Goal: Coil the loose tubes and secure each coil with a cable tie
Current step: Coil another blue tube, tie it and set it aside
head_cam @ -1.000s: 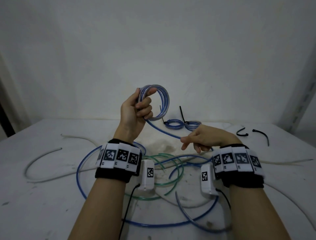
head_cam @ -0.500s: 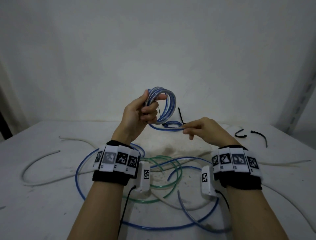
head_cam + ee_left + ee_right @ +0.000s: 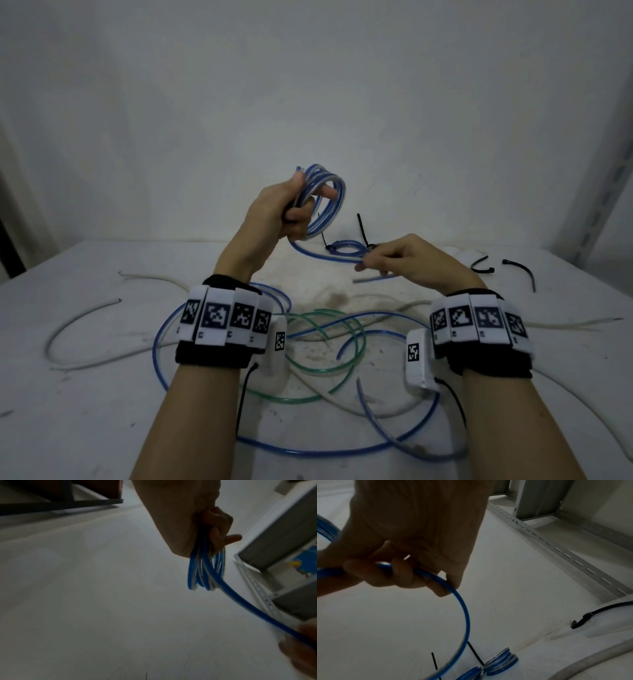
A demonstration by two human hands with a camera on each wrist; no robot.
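Left hand [image 3: 274, 212]: raised above the table, fingers curled round a blue coil [image 3: 323, 202] of several turns, held upright; index finger pokes through the ring.
Coil tail [image 3: 322, 255]: a single blue strand leaves the bottom of the coil and runs right to the other hand, off the table.
Right hand [image 3: 407, 260]: lower, to the right — thumb and fingers pinch the tail near its free end; a short stub [image 3: 373, 279] sticks out left below the fingers.
Left wrist view: blue coil [image 3: 205, 566] hangs from the closed left hand [image 3: 193, 520], the strand slanting down to the blurred right hand [image 3: 302, 646] at the corner.
Right wrist view: right hand [image 3: 412, 545] closed on the tail [image 3: 464, 609], which curves down and away in an arc.
Tied coils [image 3: 346, 247]: two small blue coils side by side at the back of the table, each with a black tie, tails sticking up; seen also from the right wrist [image 3: 501, 662].
Spare ties [image 3: 483, 265]: two black, bent, lying at the right rear — apart from the coils.
Loose tubes: blue [image 3: 161, 342], green [image 3: 322, 370] and whitish [image 3: 68, 329] lengths overlapping on the table under the forearms.
Table [image 3: 68, 411]: white, scuffed, stained near the middle.
Wrists: black bands with printed markers [image 3: 222, 317], a small white camera on each.
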